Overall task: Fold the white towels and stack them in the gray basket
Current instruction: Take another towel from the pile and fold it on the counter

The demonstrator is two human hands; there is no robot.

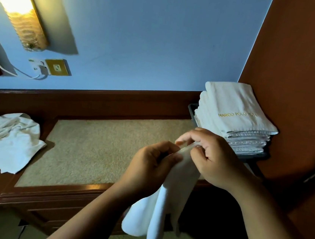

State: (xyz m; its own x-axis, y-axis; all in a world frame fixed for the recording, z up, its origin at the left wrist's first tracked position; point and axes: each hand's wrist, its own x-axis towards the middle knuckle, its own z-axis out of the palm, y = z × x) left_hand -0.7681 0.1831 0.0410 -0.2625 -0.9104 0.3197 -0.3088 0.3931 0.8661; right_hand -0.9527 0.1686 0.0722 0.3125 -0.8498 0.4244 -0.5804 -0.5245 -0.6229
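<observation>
A white towel point(164, 205) hangs in front of the desk, held up by its top edge. My left hand point(153, 164) grips that edge from the left and my right hand point(213, 158) pinches it from the right, the two hands close together. At the right end of the desk stands the gray basket point(192, 108), mostly hidden by a tall stack of folded white towels point(238, 117) with gold lettering on top. A crumpled pile of unfolded white towels point(5, 140) lies on the desk's left end.
The wooden desk point(88, 188) has a beige inlaid top and a raised back rail. A brown wall panel point(300, 77) stands right beside the basket. A lit wall lamp point(18, 5) and a socket with a plugged cable point(57, 67) are on the blue wall.
</observation>
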